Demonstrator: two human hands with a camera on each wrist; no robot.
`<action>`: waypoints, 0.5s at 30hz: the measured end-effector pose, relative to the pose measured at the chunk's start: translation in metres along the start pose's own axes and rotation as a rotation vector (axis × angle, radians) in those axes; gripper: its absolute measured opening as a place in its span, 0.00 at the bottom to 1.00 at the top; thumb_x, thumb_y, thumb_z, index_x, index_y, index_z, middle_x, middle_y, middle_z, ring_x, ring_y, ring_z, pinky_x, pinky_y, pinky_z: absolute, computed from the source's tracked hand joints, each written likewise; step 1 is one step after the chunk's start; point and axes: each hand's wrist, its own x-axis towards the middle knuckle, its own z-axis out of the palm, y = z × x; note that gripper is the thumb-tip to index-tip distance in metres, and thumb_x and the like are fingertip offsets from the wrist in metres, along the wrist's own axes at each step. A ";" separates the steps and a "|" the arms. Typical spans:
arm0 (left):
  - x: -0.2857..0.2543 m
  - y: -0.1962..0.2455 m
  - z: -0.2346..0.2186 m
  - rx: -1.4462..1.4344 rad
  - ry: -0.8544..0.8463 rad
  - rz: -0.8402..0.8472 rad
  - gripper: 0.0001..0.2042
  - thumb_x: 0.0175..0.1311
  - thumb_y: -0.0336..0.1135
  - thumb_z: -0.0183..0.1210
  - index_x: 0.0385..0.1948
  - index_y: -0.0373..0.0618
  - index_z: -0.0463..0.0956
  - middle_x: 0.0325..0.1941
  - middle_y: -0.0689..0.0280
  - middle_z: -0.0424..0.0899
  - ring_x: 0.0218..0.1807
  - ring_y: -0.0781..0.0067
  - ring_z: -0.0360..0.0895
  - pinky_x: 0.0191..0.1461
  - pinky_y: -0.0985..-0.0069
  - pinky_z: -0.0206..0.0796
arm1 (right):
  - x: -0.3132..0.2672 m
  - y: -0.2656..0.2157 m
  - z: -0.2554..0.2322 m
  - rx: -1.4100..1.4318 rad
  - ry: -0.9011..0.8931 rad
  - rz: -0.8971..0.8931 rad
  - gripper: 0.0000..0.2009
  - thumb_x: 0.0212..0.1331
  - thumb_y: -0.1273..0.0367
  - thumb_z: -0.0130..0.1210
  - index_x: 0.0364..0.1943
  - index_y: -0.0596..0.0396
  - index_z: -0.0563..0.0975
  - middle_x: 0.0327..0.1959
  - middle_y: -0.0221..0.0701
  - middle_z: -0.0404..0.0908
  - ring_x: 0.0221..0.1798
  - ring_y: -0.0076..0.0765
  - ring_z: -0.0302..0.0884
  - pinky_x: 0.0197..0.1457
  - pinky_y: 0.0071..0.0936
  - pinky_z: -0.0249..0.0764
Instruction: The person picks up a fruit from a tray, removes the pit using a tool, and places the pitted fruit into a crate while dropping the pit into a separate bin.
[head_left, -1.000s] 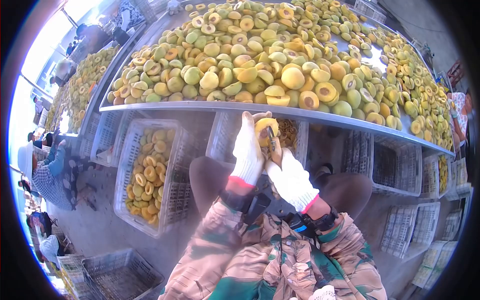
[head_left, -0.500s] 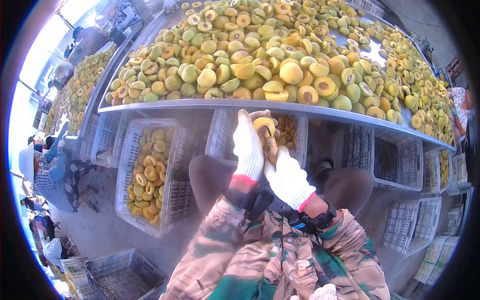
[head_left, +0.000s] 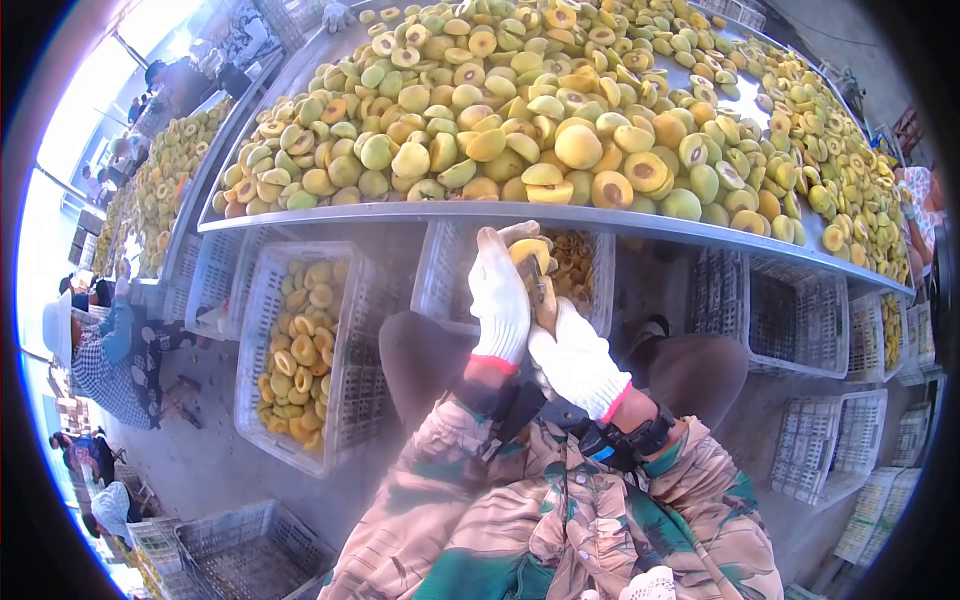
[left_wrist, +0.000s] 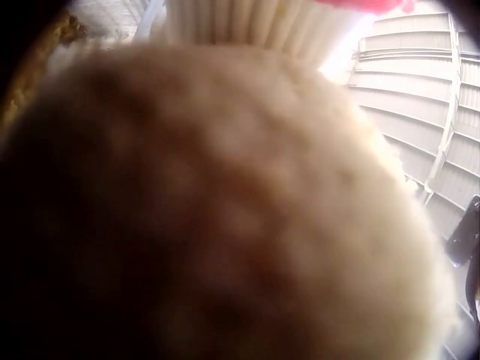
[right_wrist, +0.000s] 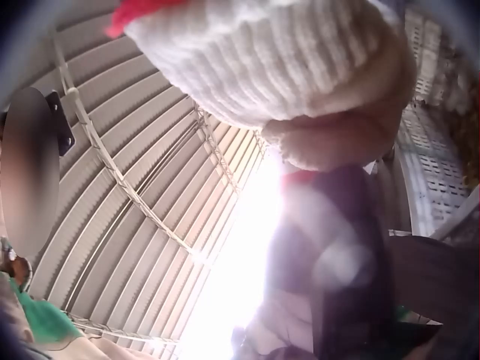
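Note:
In the head view the left hand [head_left: 500, 300], in a white knitted glove, grips a yellow fruit piece [head_left: 530, 250] near the table's front edge. Just right of it and lower, the gloved right hand [head_left: 577, 360] holds a slim brown tool [head_left: 545, 302], its upper end against the fruit. The tool's exact shape is unclear. Halved yellow-green fruits [head_left: 470, 95] are heaped on the metal table [head_left: 470, 210] beyond. In the left wrist view, the blurred glove [left_wrist: 225, 210] fills most of the picture; in the right wrist view, the glove [right_wrist: 277, 67] hides the tool.
Below the table's edge, a crate [head_left: 430, 290] holds brownish pieces. A crate [head_left: 335, 440] of fruit halves stands left of the knees. Other crates [head_left: 795, 320] are at the right, another [head_left: 250, 560] at the lower left. A person [head_left: 110, 360] sits far left.
The fruit piece has turned from showing its cut face to a more edge-on position, with the tool still against it. Both hands have shifted only slightly.

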 end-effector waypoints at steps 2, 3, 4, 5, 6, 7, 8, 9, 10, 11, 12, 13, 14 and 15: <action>0.000 0.000 0.000 -0.010 -0.021 -0.009 0.29 0.78 0.55 0.31 0.47 0.40 0.76 0.37 0.59 0.83 0.35 0.70 0.81 0.41 0.77 0.73 | -0.003 -0.005 -0.002 0.056 -0.025 0.019 0.19 0.63 0.62 0.49 0.50 0.63 0.68 0.29 0.44 0.82 0.25 0.44 0.83 0.31 0.36 0.79; 0.000 -0.002 -0.001 -0.007 -0.029 -0.010 0.28 0.78 0.55 0.31 0.48 0.40 0.76 0.38 0.59 0.83 0.35 0.70 0.81 0.41 0.77 0.73 | -0.005 -0.006 -0.003 0.085 -0.035 0.029 0.19 0.63 0.62 0.49 0.51 0.64 0.68 0.28 0.44 0.82 0.24 0.42 0.82 0.30 0.34 0.79; 0.001 -0.004 -0.002 -0.005 -0.038 -0.012 0.28 0.78 0.55 0.31 0.48 0.40 0.76 0.38 0.59 0.83 0.36 0.70 0.81 0.41 0.76 0.73 | -0.003 -0.001 -0.002 0.074 -0.025 0.001 0.17 0.64 0.64 0.49 0.50 0.61 0.67 0.26 0.38 0.78 0.21 0.37 0.78 0.26 0.32 0.76; 0.002 -0.007 -0.002 0.026 -0.025 0.012 0.28 0.78 0.55 0.31 0.48 0.40 0.76 0.38 0.59 0.83 0.35 0.70 0.81 0.41 0.76 0.73 | 0.002 0.008 0.000 0.062 -0.017 -0.027 0.14 0.65 0.66 0.48 0.50 0.58 0.66 0.24 0.33 0.75 0.19 0.32 0.74 0.22 0.29 0.74; 0.003 -0.010 -0.003 0.058 -0.011 0.037 0.28 0.78 0.55 0.31 0.47 0.40 0.76 0.37 0.59 0.83 0.35 0.70 0.81 0.41 0.76 0.73 | 0.002 0.008 0.001 0.051 -0.010 -0.053 0.12 0.66 0.68 0.48 0.50 0.55 0.65 0.21 0.28 0.72 0.16 0.27 0.70 0.18 0.27 0.71; 0.002 -0.011 -0.003 0.090 0.003 0.060 0.29 0.78 0.55 0.31 0.47 0.40 0.76 0.37 0.59 0.83 0.34 0.70 0.81 0.42 0.76 0.73 | 0.001 0.006 -0.001 -0.092 -0.001 -0.062 0.12 0.66 0.67 0.48 0.50 0.55 0.65 0.21 0.28 0.72 0.16 0.27 0.70 0.18 0.27 0.71; 0.001 -0.010 -0.004 0.079 0.003 0.021 0.28 0.78 0.55 0.32 0.46 0.39 0.77 0.37 0.58 0.83 0.33 0.69 0.80 0.41 0.75 0.73 | 0.000 0.001 -0.006 -0.236 0.007 -0.070 0.12 0.67 0.67 0.48 0.49 0.54 0.65 0.21 0.28 0.72 0.16 0.27 0.70 0.19 0.28 0.71; -0.002 -0.003 -0.002 0.068 0.003 -0.018 0.28 0.77 0.54 0.33 0.45 0.39 0.78 0.37 0.58 0.84 0.32 0.68 0.80 0.39 0.74 0.73 | -0.002 -0.002 -0.009 -0.379 0.016 -0.077 0.12 0.67 0.66 0.48 0.49 0.54 0.65 0.21 0.28 0.72 0.17 0.27 0.70 0.19 0.28 0.71; -0.004 0.001 -0.002 0.056 0.002 -0.058 0.28 0.77 0.54 0.34 0.43 0.38 0.79 0.37 0.58 0.84 0.31 0.67 0.80 0.38 0.72 0.74 | -0.003 0.005 -0.007 -0.447 0.095 -0.178 0.11 0.67 0.65 0.48 0.48 0.54 0.66 0.21 0.28 0.72 0.17 0.27 0.70 0.19 0.28 0.70; -0.003 0.001 -0.003 0.044 -0.021 -0.100 0.29 0.77 0.54 0.34 0.42 0.38 0.79 0.36 0.57 0.84 0.30 0.66 0.80 0.37 0.72 0.74 | -0.003 0.016 -0.003 -0.516 0.174 -0.280 0.11 0.67 0.65 0.48 0.48 0.54 0.66 0.21 0.28 0.72 0.17 0.27 0.70 0.19 0.28 0.70; -0.002 0.002 -0.003 0.032 -0.043 -0.141 0.29 0.76 0.55 0.34 0.41 0.37 0.79 0.35 0.56 0.84 0.29 0.65 0.79 0.36 0.71 0.74 | -0.003 0.022 -0.001 -0.585 0.253 -0.383 0.11 0.67 0.64 0.48 0.47 0.54 0.66 0.21 0.28 0.73 0.17 0.26 0.70 0.19 0.28 0.70; 0.001 0.003 -0.004 0.019 -0.065 -0.182 0.30 0.76 0.55 0.34 0.40 0.37 0.79 0.34 0.56 0.84 0.28 0.64 0.79 0.35 0.70 0.75 | -0.008 0.009 -0.006 -0.381 0.121 -0.223 0.10 0.67 0.64 0.49 0.45 0.53 0.67 0.21 0.28 0.72 0.17 0.26 0.69 0.19 0.27 0.69; 0.005 0.003 -0.006 -0.029 -0.094 -0.275 0.30 0.76 0.56 0.35 0.40 0.37 0.79 0.33 0.55 0.83 0.28 0.63 0.79 0.34 0.69 0.75 | -0.015 -0.010 -0.014 -0.176 -0.010 -0.063 0.09 0.67 0.64 0.50 0.44 0.52 0.67 0.21 0.27 0.71 0.16 0.25 0.68 0.19 0.26 0.68; 0.010 0.001 -0.008 -0.076 -0.124 -0.368 0.30 0.75 0.57 0.36 0.41 0.37 0.78 0.32 0.55 0.83 0.28 0.63 0.79 0.33 0.68 0.75 | -0.020 -0.021 -0.019 0.030 -0.140 0.097 0.08 0.67 0.64 0.50 0.42 0.51 0.67 0.21 0.26 0.70 0.16 0.24 0.67 0.18 0.26 0.67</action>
